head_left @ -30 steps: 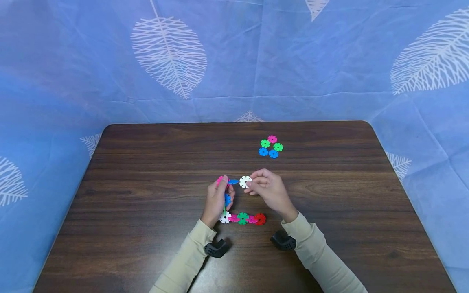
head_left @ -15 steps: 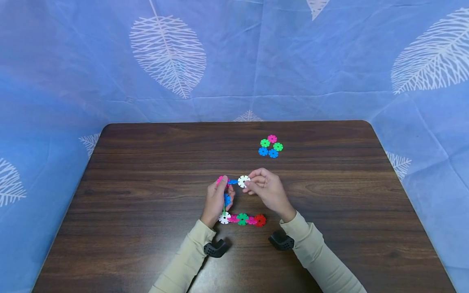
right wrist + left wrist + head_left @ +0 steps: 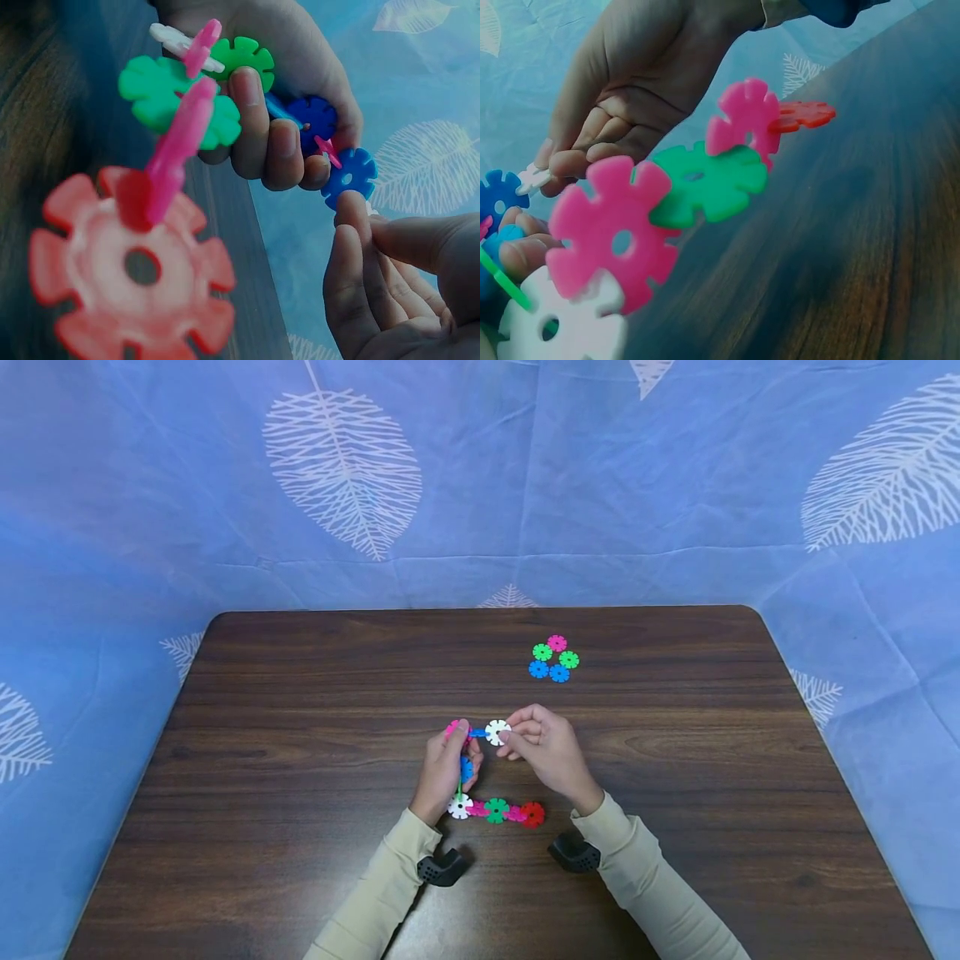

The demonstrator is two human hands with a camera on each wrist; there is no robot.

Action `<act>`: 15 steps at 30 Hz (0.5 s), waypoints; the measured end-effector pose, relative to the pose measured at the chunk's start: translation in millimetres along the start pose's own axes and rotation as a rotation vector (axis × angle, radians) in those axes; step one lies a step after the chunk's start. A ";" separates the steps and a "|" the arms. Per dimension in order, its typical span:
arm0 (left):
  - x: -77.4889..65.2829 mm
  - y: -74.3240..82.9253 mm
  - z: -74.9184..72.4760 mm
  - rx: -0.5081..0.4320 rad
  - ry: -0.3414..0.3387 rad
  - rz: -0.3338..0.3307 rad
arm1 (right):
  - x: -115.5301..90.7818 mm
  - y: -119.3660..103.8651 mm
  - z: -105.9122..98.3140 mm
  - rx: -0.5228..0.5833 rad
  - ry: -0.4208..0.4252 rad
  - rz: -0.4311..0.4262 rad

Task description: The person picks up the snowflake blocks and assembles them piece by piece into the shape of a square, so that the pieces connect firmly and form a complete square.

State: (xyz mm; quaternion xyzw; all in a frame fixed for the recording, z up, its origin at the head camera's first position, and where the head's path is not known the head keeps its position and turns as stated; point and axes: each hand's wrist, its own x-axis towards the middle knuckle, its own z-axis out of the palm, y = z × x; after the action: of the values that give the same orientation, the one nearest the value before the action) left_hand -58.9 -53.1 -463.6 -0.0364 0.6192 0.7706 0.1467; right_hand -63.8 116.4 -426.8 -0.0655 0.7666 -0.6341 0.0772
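My left hand [image 3: 435, 777] grips a chain of notched plastic snowflake discs, with its thumb over a pink disc [image 3: 453, 728]. A blue disc [image 3: 352, 171] projects from that end, seen edge-on in the head view. My right hand [image 3: 553, 756] pinches a white snowflake disc [image 3: 495, 732] by its right edge. This disc meets the blue one; how deeply their slots engage cannot be made out. Below the left hand, the chain turns right through another white disc [image 3: 536, 319], pink discs and a green disc [image 3: 705, 184] to a red disc [image 3: 90, 247]. Left fingers hide part of the chain.
Loose pink [image 3: 557, 643], green [image 3: 568, 660] and blue [image 3: 559, 673] discs lie in a ring farther back on the dark wooden table [image 3: 322, 693]. A blue cloth [image 3: 465, 468] with white leaf prints hangs behind the table.
My right hand has moved slightly left, bringing the white disc from a small gap up against the blue disc. The left hand stays nearly still, holding the chain.
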 end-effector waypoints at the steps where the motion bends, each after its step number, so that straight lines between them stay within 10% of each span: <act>1: -0.2 0.1 0.4 -0.007 0.005 -0.003 | 0.2 0.0 0.0 0.002 0.001 0.005; 15: -1.2 -10.2 7.5 -0.095 0.054 -0.079 | -0.8 11.7 -0.9 0.073 -0.015 0.028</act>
State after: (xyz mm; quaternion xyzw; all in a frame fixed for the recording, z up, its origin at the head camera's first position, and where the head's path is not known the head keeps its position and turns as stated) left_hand -54.0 -44.2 -471.3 -0.0888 0.5835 0.7915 0.1584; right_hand -63.2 119.6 -438.1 -0.0569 0.7432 -0.6599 0.0941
